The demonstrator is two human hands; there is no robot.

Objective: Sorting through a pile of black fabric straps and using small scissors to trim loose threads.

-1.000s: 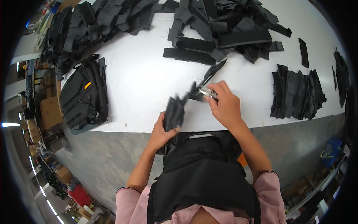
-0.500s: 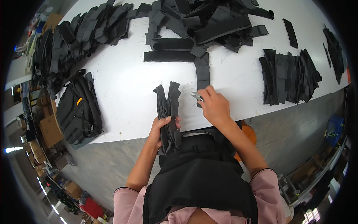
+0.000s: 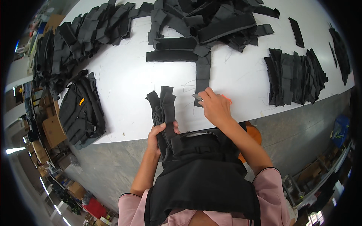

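Note:
My left hand (image 3: 157, 136) is closed round a bundle of black fabric strips (image 3: 163, 107), whose loose ends fan out above the thumb. In my right hand (image 3: 217, 107) is a pair of thread snips (image 3: 197, 97), blades pointing left and a bit of orange handle showing by the knuckles. The snips lie over the lower end of a single black strip (image 3: 203, 75) that runs down from the heap. Whether the right fingers also touch that strip I cannot tell.
A large heap of black strips (image 3: 226, 28) covers the far middle of the white table (image 3: 124, 83). More strips (image 3: 81, 41) lie far left, above a black backpack (image 3: 83, 109). On the right stands a row of strips (image 3: 296, 77), with a lone piece (image 3: 296, 32) behind it.
My left hand has drawn the bundle slightly left and down. The right hand has turned a little with the snips, so the orange handle now shows. The single strip's lower end has shifted left.

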